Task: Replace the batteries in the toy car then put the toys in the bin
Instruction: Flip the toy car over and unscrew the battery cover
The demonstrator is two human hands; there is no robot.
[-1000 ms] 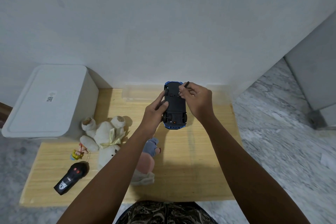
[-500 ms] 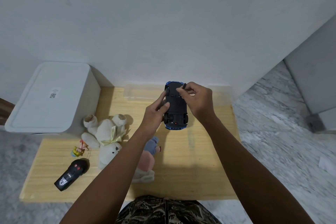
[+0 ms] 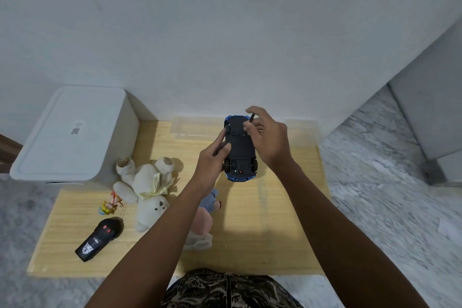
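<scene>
Pinching a thin black tool (image 3: 251, 117), right hand (image 3: 268, 137) works the upturned toy car (image 3: 240, 149); left hand (image 3: 212, 162) clasps car's side, held above table (image 3: 275, 220). Bare wood below & to the right; plush bear (image 3: 147, 182), remote (image 3: 98, 240) left; lidded bin (image 3: 72, 132) off table's far-left corner.

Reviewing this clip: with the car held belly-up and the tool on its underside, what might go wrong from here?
1. The left hand alone grips the upturned toy car in the air above the wooden table; a slip of the thin dark tool that the right hand pinches may jolt it loose.
2. Any tiny part freed there might drop among the teddy bear and doll, or onto the marble floor.
</scene>
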